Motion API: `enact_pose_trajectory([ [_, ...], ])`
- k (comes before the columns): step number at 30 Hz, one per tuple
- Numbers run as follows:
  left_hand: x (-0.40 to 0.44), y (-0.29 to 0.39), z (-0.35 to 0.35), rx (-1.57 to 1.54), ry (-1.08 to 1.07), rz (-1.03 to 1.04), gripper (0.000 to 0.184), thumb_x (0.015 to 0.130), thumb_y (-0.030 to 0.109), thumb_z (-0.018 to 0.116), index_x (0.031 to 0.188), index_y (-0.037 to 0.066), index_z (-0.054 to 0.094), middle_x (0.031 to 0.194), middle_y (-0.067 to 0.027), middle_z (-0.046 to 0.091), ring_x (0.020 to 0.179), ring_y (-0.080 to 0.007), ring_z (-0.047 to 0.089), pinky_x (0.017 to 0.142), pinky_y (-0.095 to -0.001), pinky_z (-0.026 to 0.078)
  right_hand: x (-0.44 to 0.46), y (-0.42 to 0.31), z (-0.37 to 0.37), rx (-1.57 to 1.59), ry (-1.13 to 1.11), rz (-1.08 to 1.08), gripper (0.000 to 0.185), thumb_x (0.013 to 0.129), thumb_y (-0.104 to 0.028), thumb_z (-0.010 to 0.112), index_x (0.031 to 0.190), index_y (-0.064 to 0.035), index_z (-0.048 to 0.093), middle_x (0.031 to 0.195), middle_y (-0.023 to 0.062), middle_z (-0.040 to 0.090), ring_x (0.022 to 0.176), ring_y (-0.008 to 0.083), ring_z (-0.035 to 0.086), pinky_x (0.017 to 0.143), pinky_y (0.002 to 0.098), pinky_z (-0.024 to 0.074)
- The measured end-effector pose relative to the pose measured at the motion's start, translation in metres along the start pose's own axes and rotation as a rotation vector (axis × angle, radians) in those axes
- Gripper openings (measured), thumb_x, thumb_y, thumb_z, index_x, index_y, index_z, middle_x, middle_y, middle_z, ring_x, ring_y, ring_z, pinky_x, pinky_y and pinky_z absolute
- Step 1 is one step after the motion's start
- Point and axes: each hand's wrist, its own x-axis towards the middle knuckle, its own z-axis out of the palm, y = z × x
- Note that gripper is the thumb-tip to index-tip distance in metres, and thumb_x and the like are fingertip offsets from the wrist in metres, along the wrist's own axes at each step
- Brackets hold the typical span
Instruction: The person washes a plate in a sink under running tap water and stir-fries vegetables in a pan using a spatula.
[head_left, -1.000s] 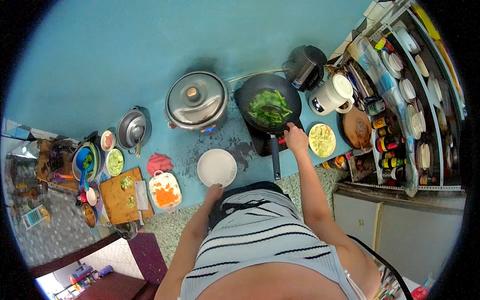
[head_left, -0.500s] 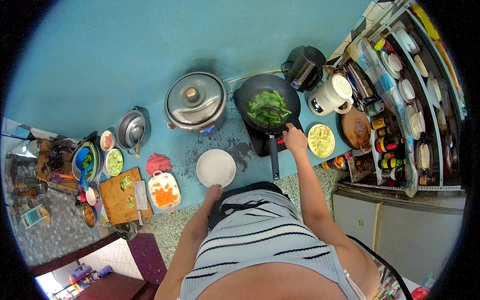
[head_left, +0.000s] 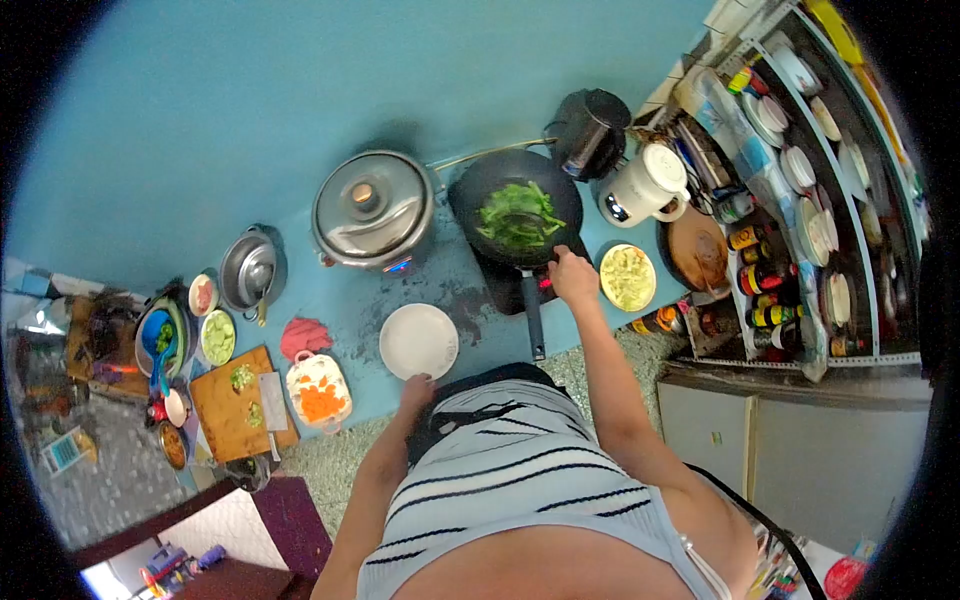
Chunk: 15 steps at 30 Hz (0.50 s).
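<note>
My right hand (head_left: 574, 276) is closed around the handle end of a dark spatula at the near right rim of a black frying pan (head_left: 478, 192). The spatula head lies among chopped green vegetables (head_left: 535, 203) in the pan, partly hidden by them. The pan's handle points toward me, with no hand on it. My left hand (head_left: 417, 389) is at the near edge of a white plate (head_left: 418, 341), its fingers pinching the rim. The plate lies flat on the blue counter and holds nothing.
A lidded steel cooker (head_left: 374, 212) stands left of the pan. Behind and right are a dark kettle (head_left: 592, 135) and a white jug (head_left: 643, 185). A bowl of pale chopped food (head_left: 628, 277) sits right. Leftward are a dish of carrots (head_left: 320, 390), a cutting board (head_left: 215, 400) and a cleaver (head_left: 271, 400).
The whole view has shifted, so the counter items appear slightly farther left. My right hand stays by the pan rim, and my left hand stays at the plate's edge.
</note>
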Motion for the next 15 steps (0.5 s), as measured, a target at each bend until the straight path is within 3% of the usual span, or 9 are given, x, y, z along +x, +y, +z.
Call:
enact_pose_trajectory([
  [6,-0.003,0.007,-0.007,-0.019,-0.009,-0.050,0.032,0.075,0.027,0.052,0.096,0.004,0.057,0.092,-0.0187,0.057,0.090,-0.0321,0.053,0.079,-0.0388,0.041,0.006,0.009,0.012,-0.006,0.028,0.001,0.029,0.075,-0.024,0.053,0.101,-0.0120,0.053,0.078,0.0175,0.059,0.075,0.0324,0.058,0.066,0.0418,0.0460],
  [15,0.005,-0.006,0.001,0.029,-0.008,0.033,0.031,0.074,0.026,0.053,0.096,0.004,0.057,0.090,-0.0189,0.057,0.087,-0.0324,0.053,0.077,-0.0384,0.042,0.006,0.009,0.010,0.008,-0.008,0.025,0.030,0.074,-0.023,0.054,0.102,-0.0103,0.052,0.080,0.0178,0.059,0.077,0.0319,0.058,0.067,0.0416,0.0457],
])
